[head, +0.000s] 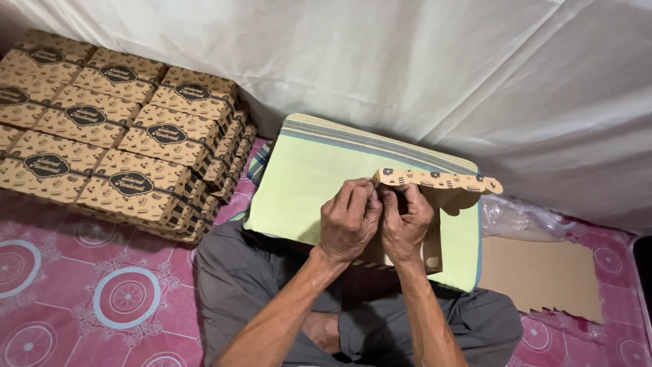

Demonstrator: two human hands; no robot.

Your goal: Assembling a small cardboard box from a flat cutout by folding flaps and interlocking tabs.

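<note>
My left hand (348,223) and my right hand (406,225) are pressed together on a half-folded brown cardboard box (435,185) with a black pattern and a scalloped flap. Both hands pinch its left end, thumbs and fingers closed on the card. The box's lower part is hidden behind my hands. It is held above a pale green cloth-covered cushion (305,183) that lies on my lap, over my crossed legs in grey trousers (238,272).
A stack of several finished brown boxes (115,129) with dark oval labels stands at the left. Flat brown cardboard blanks (540,275) lie at the right beside crumpled clear plastic (519,216). A white sheet (435,61) hangs behind. The floor mat (88,292) is pink with circles.
</note>
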